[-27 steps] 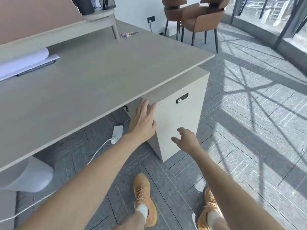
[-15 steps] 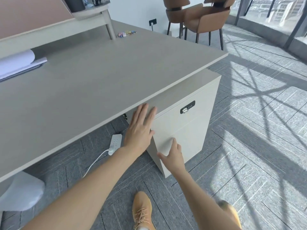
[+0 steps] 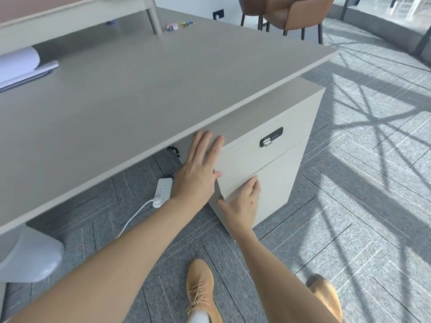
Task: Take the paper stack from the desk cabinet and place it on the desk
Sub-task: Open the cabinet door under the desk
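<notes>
A pale beige desk cabinet (image 3: 277,183) stands under the right end of the grey desk (image 3: 144,94), with a black combination lock (image 3: 271,137) on its top drawer. My left hand (image 3: 198,173) lies flat, fingers spread, against the cabinet's upper left corner just below the desk edge. My right hand (image 3: 242,203) rests on the front at the seam between the top drawer and the lower door, fingertips at the gap. The drawers look closed. No paper stack from the cabinet is visible; its inside is hidden.
White papers on a dark clipboard (image 3: 21,66) lie at the desk's far left. Small coloured clips (image 3: 178,24) sit at the back. A white power strip (image 3: 163,190) with cord lies on the carpet under the desk. Brown chairs (image 3: 289,12) stand behind. A white chair base (image 3: 28,255) is at left.
Both hands have come closer to the cabinet: the left now lies flat on its upper corner, the right has risen to the seam under the top drawer. The view moved nearer.
</notes>
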The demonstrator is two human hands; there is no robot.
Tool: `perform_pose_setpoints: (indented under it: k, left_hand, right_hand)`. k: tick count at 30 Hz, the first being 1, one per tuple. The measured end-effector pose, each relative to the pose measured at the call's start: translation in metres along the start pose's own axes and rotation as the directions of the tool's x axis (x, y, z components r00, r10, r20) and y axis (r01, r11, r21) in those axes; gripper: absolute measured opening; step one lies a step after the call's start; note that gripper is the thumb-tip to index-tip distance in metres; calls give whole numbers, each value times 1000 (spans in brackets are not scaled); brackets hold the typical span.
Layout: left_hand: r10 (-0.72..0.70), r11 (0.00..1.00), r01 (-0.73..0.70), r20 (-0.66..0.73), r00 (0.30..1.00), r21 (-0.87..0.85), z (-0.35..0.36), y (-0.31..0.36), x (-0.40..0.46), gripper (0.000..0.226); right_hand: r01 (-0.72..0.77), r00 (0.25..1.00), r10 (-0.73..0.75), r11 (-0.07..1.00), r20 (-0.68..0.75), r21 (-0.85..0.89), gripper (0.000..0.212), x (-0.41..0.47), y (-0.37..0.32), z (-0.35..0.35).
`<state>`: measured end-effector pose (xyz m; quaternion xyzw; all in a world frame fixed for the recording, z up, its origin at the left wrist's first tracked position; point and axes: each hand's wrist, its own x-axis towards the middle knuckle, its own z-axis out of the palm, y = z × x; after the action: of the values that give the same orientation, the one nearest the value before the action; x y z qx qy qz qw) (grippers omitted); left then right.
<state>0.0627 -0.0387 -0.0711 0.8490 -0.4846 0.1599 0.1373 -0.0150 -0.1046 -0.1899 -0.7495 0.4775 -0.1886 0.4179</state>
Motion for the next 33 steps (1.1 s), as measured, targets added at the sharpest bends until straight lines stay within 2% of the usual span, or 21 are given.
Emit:
perform_pose_setpoints:
  k: [6, 11, 19, 22, 25, 30, 33]
  left_hand:
    - [-25, 999, 25, 25, 999, -20, -1, 5, 0, 84]
    - [-55, 998, 53, 64, 996, 23, -8, 11, 0, 84]
    - [-158, 985, 148, 122, 980, 91, -19, 36, 4, 87]
    - [-191, 978, 176, 146, 971, 110, -24, 41, 5, 89]
    - [-215, 973, 195, 166, 963, 127, -26, 46, 7, 90]
    - [-232, 968, 212, 162, 959, 132, -24, 48, 10, 92]
    - [-236, 967, 215, 161, 958, 139, -20, 47, 10, 92]
  right_hand:
    - [43, 999, -41, 995, 32, -89, 119, -14, 19, -31]
    - [197, 979, -181, 962, 99, -191, 107, -33, 52, -75]
    - [307, 948, -259, 898, 186, -315, 94, -33, 108, -154]
    - [292, 945, -220, 901, 243, -320, 98, -27, 124, -185]
    - [293, 943, -207, 887, 261, -356, 88, -23, 132, -221]
    - [236, 969, -137, 761, 205, -605, 96, -5, 141, -269]
    - [175, 984, -116, 671, 132, -720, 85, 10, 143, -277]
